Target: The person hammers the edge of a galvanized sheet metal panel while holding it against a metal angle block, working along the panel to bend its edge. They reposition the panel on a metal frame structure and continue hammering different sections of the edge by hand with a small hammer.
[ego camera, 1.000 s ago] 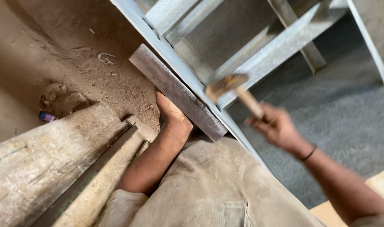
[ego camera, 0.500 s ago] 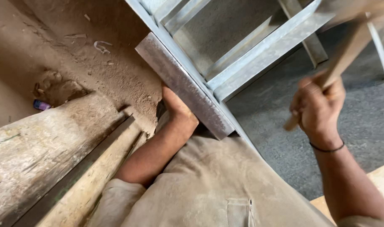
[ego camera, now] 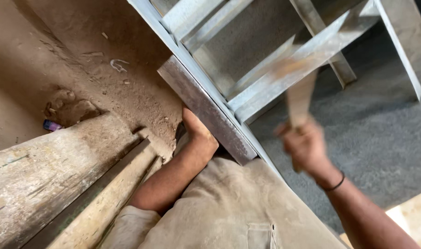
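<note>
While motion blurs the hammer [ego camera: 299,87] gripped by right hand [ego camera: 305,144], left hand [ego camera: 199,133] half-hidden, grip unclear, behind steel bar [ego camera: 206,108]

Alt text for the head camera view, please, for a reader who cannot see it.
The right hand swings a blurred wooden-handled hammer at a grey metal frame. The left hand braces a flat metal bar against the frame's edge, above sandy ground.
</note>
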